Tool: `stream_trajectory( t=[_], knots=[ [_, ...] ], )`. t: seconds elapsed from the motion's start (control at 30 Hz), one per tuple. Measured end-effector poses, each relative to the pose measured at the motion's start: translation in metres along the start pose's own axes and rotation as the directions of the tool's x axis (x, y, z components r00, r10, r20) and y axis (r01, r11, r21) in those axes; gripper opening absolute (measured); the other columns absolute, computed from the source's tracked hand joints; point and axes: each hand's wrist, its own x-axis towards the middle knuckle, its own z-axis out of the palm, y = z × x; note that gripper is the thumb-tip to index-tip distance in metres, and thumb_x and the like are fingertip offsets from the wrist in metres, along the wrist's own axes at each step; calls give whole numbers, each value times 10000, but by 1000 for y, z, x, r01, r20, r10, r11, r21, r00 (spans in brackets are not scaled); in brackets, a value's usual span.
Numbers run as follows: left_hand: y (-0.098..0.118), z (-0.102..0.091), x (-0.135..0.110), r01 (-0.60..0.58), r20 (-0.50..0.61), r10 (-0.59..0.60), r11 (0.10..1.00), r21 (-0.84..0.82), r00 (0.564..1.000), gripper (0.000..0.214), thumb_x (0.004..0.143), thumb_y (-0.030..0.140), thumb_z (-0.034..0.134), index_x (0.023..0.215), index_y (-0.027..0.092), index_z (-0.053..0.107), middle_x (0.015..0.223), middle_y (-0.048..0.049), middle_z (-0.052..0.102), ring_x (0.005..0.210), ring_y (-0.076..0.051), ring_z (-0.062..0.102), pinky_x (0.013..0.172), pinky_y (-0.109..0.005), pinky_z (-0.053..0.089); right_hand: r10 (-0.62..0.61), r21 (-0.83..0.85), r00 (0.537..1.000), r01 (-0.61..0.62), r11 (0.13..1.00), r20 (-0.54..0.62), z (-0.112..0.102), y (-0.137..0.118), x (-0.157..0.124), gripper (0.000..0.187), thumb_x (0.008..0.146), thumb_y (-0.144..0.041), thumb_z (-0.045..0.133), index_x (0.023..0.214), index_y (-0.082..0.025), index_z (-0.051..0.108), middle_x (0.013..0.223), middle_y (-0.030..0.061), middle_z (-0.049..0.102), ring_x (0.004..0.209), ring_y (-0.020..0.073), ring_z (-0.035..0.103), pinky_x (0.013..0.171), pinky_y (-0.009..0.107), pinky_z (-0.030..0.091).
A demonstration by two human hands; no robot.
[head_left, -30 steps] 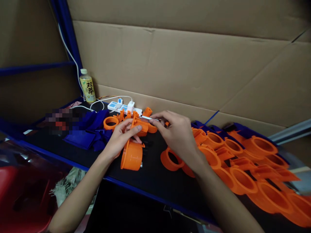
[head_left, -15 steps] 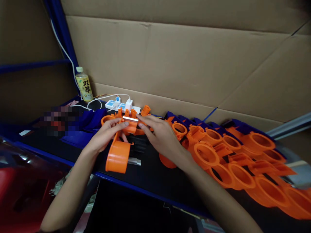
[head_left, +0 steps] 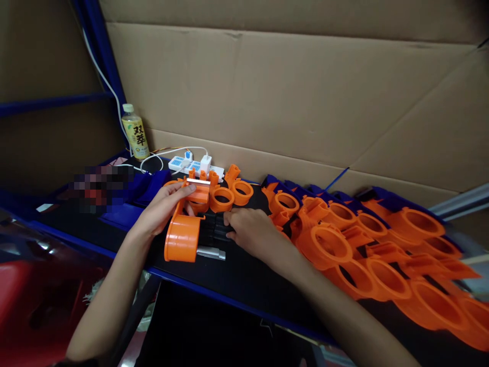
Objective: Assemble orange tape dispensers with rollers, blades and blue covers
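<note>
While the left hand point(head_left: 162, 208) grips an orange holder point(head_left: 182, 238), the right hand point(head_left: 252, 230) is at mid-frame black pieces point(head_left: 208, 227), can't tell its grip.

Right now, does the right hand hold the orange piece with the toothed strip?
No, only the left hand grips that orange piece.

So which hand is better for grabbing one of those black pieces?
Probably the right hand: its fingers are at the black pieces, though whether they grip one is unclear. The left hand is busy holding an orange tape dispenser with a white toothed strip.
</note>
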Motion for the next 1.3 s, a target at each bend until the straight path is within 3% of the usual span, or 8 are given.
stream_trajectory(
  t=[0.27, 0.4, 0.53, 0.63, 0.8, 0.97, 1.2, 1.3],
  knots=[
    [-3, -1, 2, -20, 24, 19, 1000, 16, 1000, 327, 842, 465, 744, 936, 159, 683, 566, -17, 701, 478, -142, 626, 505, -210, 466, -32, 31, 999, 33, 999, -12, -14, 12, -3, 141, 827, -220, 717, 967, -208, 707, 983, 56, 752, 866, 220, 695, 648, 293, 401],
    [-5, 1, 3, -9, 3, 9, 999, 47, 1000, 351, 822, 490, 756, 938, 169, 671, 587, -1, 688, 488, -145, 634, 489, -215, 452, 6, 171, 976, 32, 985, -219, -43, 35, -8, 139, 837, -251, 699, 971, -217, 696, 953, 27, 733, 807, 178, 663, 655, 277, 419],
    [-6, 17, 0, -14, 29, 11, 995, 101, 1000, 383, 786, 482, 796, 970, 176, 660, 696, 4, 695, 538, -155, 678, 467, -214, 442, 1, 383, 890, 196, 903, -456, -57, 48, -9, 152, 849, -253, 700, 985, -187, 689, 925, 38, 703, 774, 151, 640, 711, 270, 485],
    [-6, 33, -4, -33, 71, 27, 995, 98, 997, 395, 803, 474, 786, 1017, 173, 647, 781, -18, 720, 576, -161, 704, 459, -207, 448, -18, 438, 864, 272, 857, -503, -50, 44, -4, 138, 868, -253, 693, 987, -184, 703, 931, 44, 693, 774, 147, 635, 711, 272, 507],
    [-9, 49, -8, -55, 110, 46, 996, 76, 993, 334, 831, 422, 765, 1029, 184, 639, 804, -25, 736, 566, -155, 708, 438, -198, 457, 61, 500, 846, 253, 828, -529, -35, 27, 3, 172, 915, -269, 663, 1053, -207, 745, 966, 50, 678, 773, 143, 636, 685, 277, 520],
    [-12, 50, -6, -52, 85, 47, 997, 54, 995, 369, 831, 445, 762, 1045, 184, 613, 831, -38, 751, 579, -162, 718, 439, -203, 472, 79, 442, 828, 213, 871, -556, -29, 21, 1, 173, 927, -239, 640, 1068, -207, 736, 1023, 61, 679, 776, 144, 635, 693, 282, 518],
    [-15, 51, -6, -79, 35, 77, 994, 74, 996, 361, 824, 467, 772, 955, 203, 564, 757, 21, 671, 585, -156, 719, 458, -202, 459, 27, 338, 844, 185, 923, -535, -23, 24, 3, 188, 926, -204, 622, 1098, -179, 694, 1119, 94, 677, 931, 194, 665, 817, 314, 531],
    [-17, 55, -6, -95, 52, 92, 993, 75, 994, 362, 828, 472, 766, 945, 205, 552, 758, 34, 640, 575, -151, 706, 459, -205, 456, 57, 354, 822, 181, 917, -567, -17, 19, 4, 210, 958, -209, 596, 1126, -194, 721, 1106, 96, 656, 906, 185, 661, 765, 302, 539]
  ],
)
